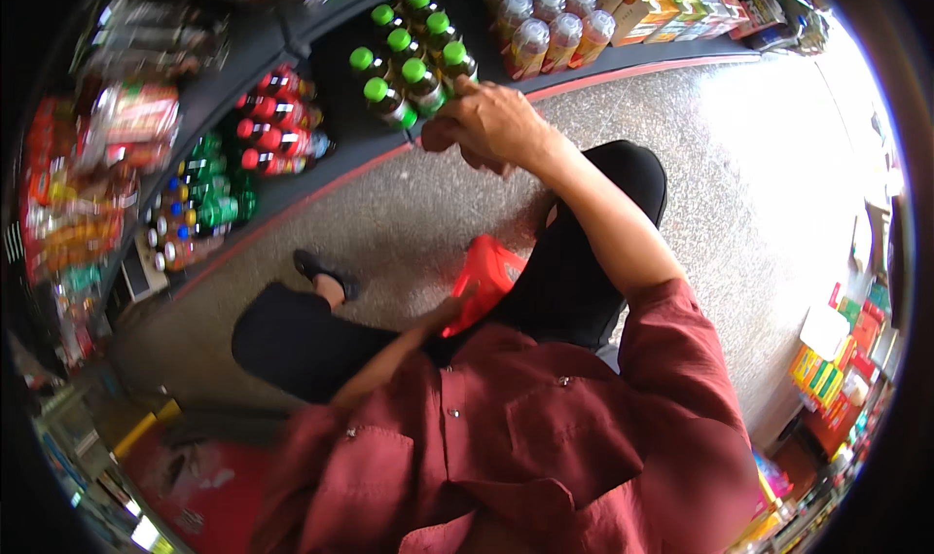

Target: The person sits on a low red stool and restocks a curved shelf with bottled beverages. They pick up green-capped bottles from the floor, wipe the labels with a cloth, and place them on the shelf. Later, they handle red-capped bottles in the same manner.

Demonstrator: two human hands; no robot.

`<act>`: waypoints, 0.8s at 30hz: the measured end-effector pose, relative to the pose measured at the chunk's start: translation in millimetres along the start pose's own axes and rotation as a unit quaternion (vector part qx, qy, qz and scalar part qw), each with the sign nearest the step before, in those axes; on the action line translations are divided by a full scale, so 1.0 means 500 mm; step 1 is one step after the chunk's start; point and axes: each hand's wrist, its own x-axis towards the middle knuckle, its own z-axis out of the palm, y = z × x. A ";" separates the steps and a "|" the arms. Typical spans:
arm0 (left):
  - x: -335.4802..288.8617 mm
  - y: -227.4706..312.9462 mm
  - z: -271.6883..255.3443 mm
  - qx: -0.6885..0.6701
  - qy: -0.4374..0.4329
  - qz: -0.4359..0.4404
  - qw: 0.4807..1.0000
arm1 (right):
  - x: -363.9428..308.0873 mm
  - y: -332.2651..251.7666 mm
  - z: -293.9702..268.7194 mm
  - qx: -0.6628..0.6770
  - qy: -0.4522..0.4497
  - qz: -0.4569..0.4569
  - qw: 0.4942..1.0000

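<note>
My right hand (491,126) reaches forward to the front edge of a low dark shelf, holding nothing that I can see, its fingers loosely bent and apart. Right beside it stand several dark bottles with green caps (413,71), in close rows. Whether a fingertip touches the nearest bottle cannot be made out. Lower down, my left hand (457,308) is at the side of a red plastic stool (486,267), between my legs. Its fingers seem closed on the stool's edge, though they are dark and partly hidden.
Clear-capped bottles (566,36) and juice cartons (654,4) fill the shelf's right part. Red-capped bottles (282,136) and green bottles (219,189) stand to the left. Packaged goods (126,126) hang above them. Coloured boxes (822,374) are stacked at far right, across the speckled floor (720,165).
</note>
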 end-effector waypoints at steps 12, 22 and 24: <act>-0.017 0.096 -0.060 0.136 -0.110 -0.221 0.959 | 0.044 0.039 -0.032 -0.009 -0.092 0.067 0.993; -0.084 0.074 -0.150 0.194 -0.132 -0.282 0.930 | 0.026 -0.041 -0.067 0.030 0.020 0.101 0.994; -0.092 0.059 -0.169 0.202 -0.135 -0.282 0.928 | 0.015 -0.070 -0.069 0.035 0.028 0.095 0.994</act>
